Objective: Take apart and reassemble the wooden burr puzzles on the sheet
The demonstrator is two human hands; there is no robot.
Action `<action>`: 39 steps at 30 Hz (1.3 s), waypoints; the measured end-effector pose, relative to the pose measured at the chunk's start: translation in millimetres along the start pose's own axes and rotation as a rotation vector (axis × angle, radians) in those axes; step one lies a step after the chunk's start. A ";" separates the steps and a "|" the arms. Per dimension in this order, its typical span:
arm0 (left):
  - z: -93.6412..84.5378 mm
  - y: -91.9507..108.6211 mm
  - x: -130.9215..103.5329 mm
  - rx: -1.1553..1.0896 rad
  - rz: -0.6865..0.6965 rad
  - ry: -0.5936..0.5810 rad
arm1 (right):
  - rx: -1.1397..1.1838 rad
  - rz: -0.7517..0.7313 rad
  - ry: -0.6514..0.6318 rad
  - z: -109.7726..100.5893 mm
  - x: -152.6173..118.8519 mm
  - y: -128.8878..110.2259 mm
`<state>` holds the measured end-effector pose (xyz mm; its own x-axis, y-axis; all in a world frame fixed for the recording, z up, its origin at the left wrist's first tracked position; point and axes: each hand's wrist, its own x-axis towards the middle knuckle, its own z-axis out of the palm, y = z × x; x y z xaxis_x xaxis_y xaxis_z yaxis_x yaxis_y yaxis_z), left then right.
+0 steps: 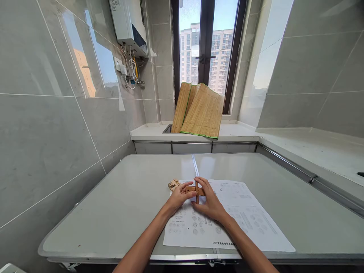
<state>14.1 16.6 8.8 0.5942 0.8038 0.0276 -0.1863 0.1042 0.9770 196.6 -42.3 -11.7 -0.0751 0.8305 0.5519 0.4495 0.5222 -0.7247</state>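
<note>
Above a printed paper sheet point(241, 212), two notched wooden puzzle pieces meet crosswise between my hands. My left hand point(178, 199) pinches the lying wooden puzzle piece point(189, 189), which bears a small dark mark, at its left end. With thumb below and fingers on top, my right hand point(210, 203) grips the upright wooden puzzle piece point(197, 198). Whether the two pieces interlock or only touch, I cannot tell. Just beyond my left fingers, more wooden puzzle pieces point(173, 184) lie together by the sheet's far left corner, partly hidden.
A pale folding table point(113, 212) carries the sheet, which shows small line drawings and text. Behind it, bamboo mats point(201, 110) lean against the window on a white counter point(239, 131). Tiled walls flank both sides; a water heater point(129, 24) hangs at upper left.
</note>
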 end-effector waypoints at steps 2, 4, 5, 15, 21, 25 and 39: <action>-2.3 2.0 0.2 -0.050 0.002 0.009 | 0.002 -0.001 0.037 -3.0 1.9 1.4; -5.9 5.3 0.2 -0.117 0.010 0.027 | -0.005 0.012 0.098 -5.4 4.1 5.3; -7.8 6.9 0.3 -0.149 0.016 0.047 | -0.012 0.025 0.130 -6.0 4.9 7.9; -6.4 5.4 3.8 0.038 0.151 0.204 | -0.257 0.062 -0.069 5.4 -5.9 27.8; -3.5 8.1 -0.1 0.103 0.171 0.189 | 0.010 0.157 0.046 2.7 0.8 20.8; -5.0 4.9 -1.2 0.114 0.148 0.129 | 0.257 0.254 0.138 -0.6 6.9 19.1; 0.2 -2.3 -6.5 0.500 0.257 0.032 | 0.057 0.221 0.278 -4.7 8.1 20.1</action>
<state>10.8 11.1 6.4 0.5532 0.7850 0.2789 0.0767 -0.3813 0.9213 209.2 -26.0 -19.9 0.2672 0.8441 0.4648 0.3765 0.3525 -0.8567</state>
